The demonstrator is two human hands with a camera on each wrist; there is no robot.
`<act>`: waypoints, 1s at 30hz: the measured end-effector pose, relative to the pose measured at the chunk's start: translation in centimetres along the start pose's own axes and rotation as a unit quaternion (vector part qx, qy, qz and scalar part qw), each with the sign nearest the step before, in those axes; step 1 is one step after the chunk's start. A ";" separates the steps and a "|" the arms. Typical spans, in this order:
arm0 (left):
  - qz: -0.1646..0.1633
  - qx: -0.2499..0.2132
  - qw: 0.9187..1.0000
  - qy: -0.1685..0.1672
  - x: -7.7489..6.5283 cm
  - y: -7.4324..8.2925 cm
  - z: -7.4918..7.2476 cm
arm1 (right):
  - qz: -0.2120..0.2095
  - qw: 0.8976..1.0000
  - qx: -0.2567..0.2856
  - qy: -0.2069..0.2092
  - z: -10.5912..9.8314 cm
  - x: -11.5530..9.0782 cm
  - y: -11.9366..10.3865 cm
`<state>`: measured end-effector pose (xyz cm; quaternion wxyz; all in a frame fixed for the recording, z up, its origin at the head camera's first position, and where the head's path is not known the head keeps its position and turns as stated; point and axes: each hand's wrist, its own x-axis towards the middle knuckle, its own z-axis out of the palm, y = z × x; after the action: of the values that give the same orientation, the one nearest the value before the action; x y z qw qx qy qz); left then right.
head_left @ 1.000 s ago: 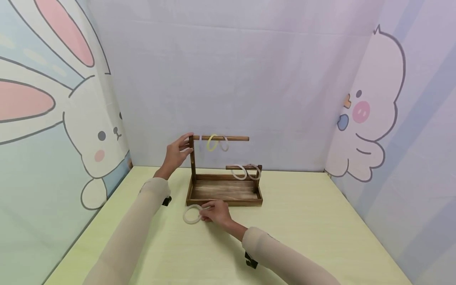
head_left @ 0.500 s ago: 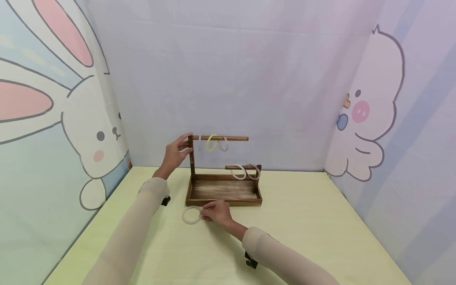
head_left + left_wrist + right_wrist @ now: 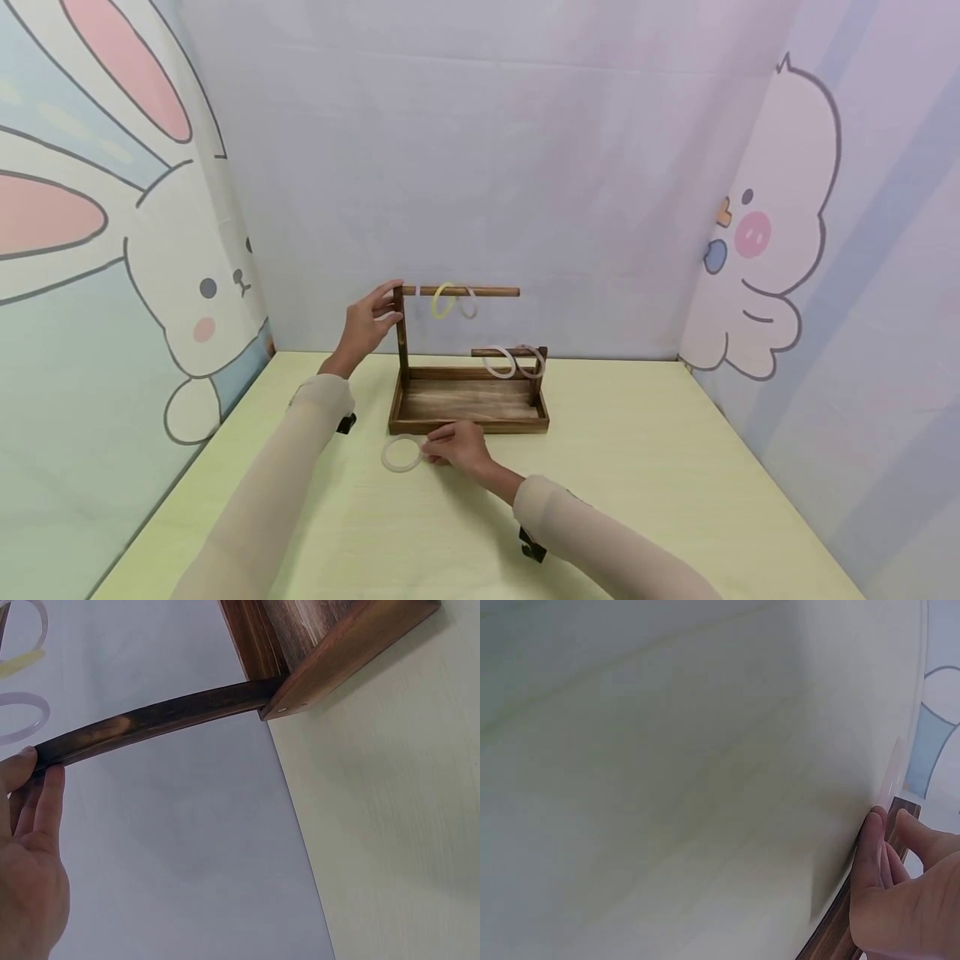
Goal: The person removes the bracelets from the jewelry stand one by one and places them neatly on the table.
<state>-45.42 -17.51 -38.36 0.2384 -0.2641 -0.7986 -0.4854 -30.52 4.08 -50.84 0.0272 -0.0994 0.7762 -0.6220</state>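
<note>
My left hand [image 3: 364,325] holds the top of the tall post [image 3: 150,727] of a dark wooden bangle rack, thumb and fingers on either side. In the head view my right hand [image 3: 459,447] pinches the right edge of a pale translucent bangle [image 3: 384,457], low over the table in front of the rack's tray [image 3: 468,427]. On the upper bar [image 3: 498,292] hang a yellow bangle [image 3: 435,306], a pale pinkish one [image 3: 476,307] and a thin lilac one [image 3: 417,291] near the post. A white bangle [image 3: 513,365] and a greyish-pink one [image 3: 542,365] hang from the lower bar.
The rack stands toward the back of a pale yellow table [image 3: 637,467]. A plain light curtain [image 3: 600,208] rises behind it. Cartoon-printed panels, a rabbit [image 3: 172,275] and a chick [image 3: 787,208], flank both sides.
The head view has shifted slightly. The bangle in my right hand has tipped a little flatter; both hands keep their holds and the rack stays put.
</note>
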 end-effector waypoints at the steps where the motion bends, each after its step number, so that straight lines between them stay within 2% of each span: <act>1: 0.002 0.000 1.000 0.000 0.0 0.0 0.0 | 0.000 1.000 0.000 0.000 -0.1 0.0 0.0; 13: 0.008 0.004 1.000 -0.002 0.0 -0.3 0.0 | -0.007 0.999 -0.029 -0.013 -1.9 -0.3 -0.7; 17: 0.007 0.006 1.000 -0.002 0.0 -0.2 0.0 | -0.006 1.000 -0.020 -0.019 -2.8 -0.2 -1.2; 23: 0.005 0.008 1.000 -0.001 0.1 -0.3 0.0 | -0.034 0.999 -0.032 -0.013 -4.1 0.1 -1.7; 30: -0.001 0.004 1.000 -0.001 0.1 -0.3 0.0 | -0.046 0.998 -0.027 -0.016 -5.4 0.5 -2.1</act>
<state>-45.68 -17.62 -38.50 0.2382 -0.2634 -0.8008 -0.4823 -31.63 8.70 -47.51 0.0081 -0.1455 0.7865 -0.6001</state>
